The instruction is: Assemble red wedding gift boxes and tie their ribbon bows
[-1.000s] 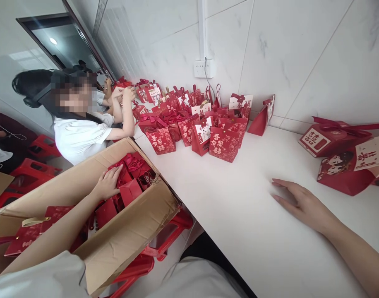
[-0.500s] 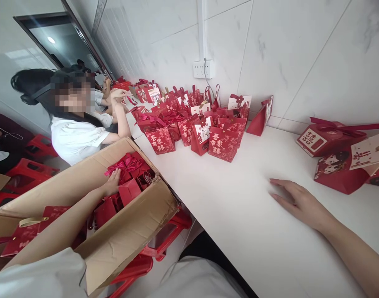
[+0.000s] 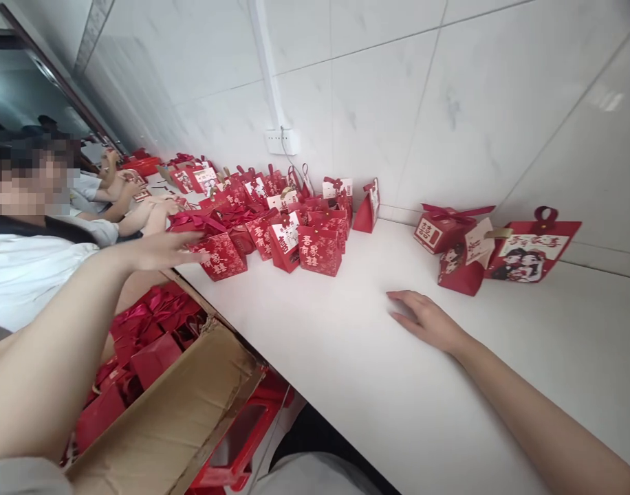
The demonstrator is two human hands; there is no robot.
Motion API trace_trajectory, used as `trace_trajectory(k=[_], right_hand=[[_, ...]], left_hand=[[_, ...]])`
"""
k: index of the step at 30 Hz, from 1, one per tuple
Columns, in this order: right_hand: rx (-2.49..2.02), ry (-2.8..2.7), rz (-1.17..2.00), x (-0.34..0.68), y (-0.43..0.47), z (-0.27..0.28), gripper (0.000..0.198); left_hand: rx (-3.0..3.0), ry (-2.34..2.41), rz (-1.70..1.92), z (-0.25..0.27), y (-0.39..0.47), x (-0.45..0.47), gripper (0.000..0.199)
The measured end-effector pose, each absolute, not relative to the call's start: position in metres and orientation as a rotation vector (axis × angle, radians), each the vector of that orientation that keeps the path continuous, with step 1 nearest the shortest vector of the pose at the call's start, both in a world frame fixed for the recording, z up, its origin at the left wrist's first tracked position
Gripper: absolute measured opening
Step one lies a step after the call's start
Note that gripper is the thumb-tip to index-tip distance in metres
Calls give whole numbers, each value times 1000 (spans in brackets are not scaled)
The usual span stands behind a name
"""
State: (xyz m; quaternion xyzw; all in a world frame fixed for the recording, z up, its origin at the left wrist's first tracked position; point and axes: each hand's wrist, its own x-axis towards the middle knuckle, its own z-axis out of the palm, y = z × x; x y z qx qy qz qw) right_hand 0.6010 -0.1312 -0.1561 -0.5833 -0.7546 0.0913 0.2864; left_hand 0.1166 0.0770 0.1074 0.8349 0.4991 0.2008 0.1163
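Stretched out above the cardboard box's edge, my left hand (image 3: 150, 253) is open, slightly blurred, with nothing in it. Its fingertips overlap the near red gift box (image 3: 223, 258) at the table's left edge; whether they touch it I cannot tell. My right hand (image 3: 423, 317) rests on the white table (image 3: 340, 344), thumb and fingers apart, holding nothing. Beyond it stand a ribboned red gift box (image 3: 436, 230), a smaller red box with a pale flap (image 3: 462, 268) and a red gift bag with a printed couple (image 3: 524, 258).
A cardboard box (image 3: 175, 419) full of red gift boxes (image 3: 157, 357) stands at my left, beside a red plastic stool (image 3: 243, 440). Many red gift boxes (image 3: 318, 251) crowd the table's far side by the wall. A co-worker in a white top (image 3: 31, 268) sits at left.
My left hand has risen out of the cardboard box, empty, towards the gift boxes on the table. The view has turned right. My right hand stays on the table.
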Motion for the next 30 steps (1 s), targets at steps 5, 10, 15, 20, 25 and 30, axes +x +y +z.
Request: trace_trajectory(k=[5, 10, 15, 20, 25, 30], right_hand=[[-1435, -2022, 50, 598, -129, -149, 27], [-1397, -1598, -491, 606, -128, -139, 37], [-1413, -1229, -627, 634, -128, -129, 42], [-1451, -1458, -438, 631, -101, -101, 34], [-1890, -1317, -145, 652, -18, -71, 53], [-2211, -950, -1, 700, 44, -58, 55]], left_hand=[[2782, 819, 425, 116, 78, 284, 49], [2609, 347, 934, -5, 36, 416, 25], [2489, 391, 963, -110, 11, 450, 30], [2539, 518, 970, -129, 23, 451, 28], [2553, 807, 1100, -128, 36, 458, 27], [2533, 812, 1084, -129, 36, 458, 27]])
